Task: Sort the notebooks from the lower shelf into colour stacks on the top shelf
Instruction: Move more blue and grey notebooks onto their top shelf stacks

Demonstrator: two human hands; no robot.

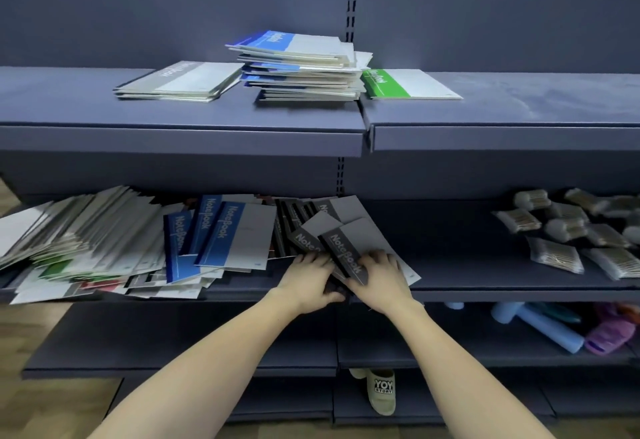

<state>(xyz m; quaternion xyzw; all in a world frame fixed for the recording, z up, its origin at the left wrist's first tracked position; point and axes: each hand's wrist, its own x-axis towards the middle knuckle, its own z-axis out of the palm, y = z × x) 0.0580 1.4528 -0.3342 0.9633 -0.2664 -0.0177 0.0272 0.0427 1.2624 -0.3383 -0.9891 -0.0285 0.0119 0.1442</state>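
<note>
My left hand [308, 279] and right hand [375, 279] both grip black notebooks [344, 255] at lower shelf [485, 286] front edge; long axis points away, tilted left. Top shelf [207, 112] stacks straight above.

Three stacks [301, 71] on top shelf [502, 109]
</note>
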